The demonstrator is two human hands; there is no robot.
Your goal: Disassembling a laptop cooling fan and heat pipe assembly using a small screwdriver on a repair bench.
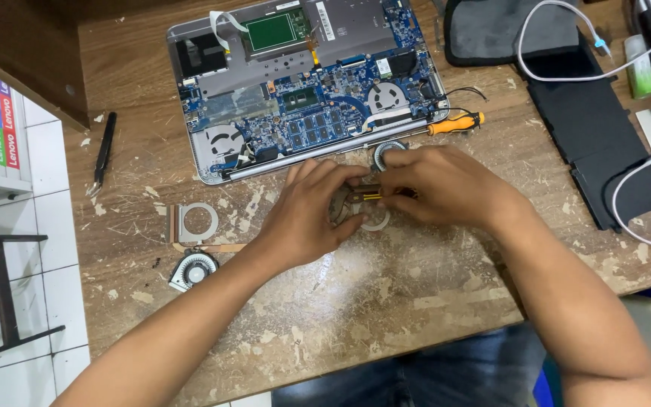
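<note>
Left hand (307, 215) pinching small round grey fan part (343, 205) over worn wooden tabletop (386, 301), just below opened silver laptop (303, 83). Right hand (438, 185) fingers closed around thin yellow-banded tool (371, 196). Advisable: steady part, light pressure, tip kept square.

Head camera looks steeply down, close over the workbench (386, 301).

Worn wood table (386, 301) w/ opened laptop (303, 83), screwdriver (453, 123), tweezers (103, 154), loose fan (194, 269), black battery (593, 143).
</note>
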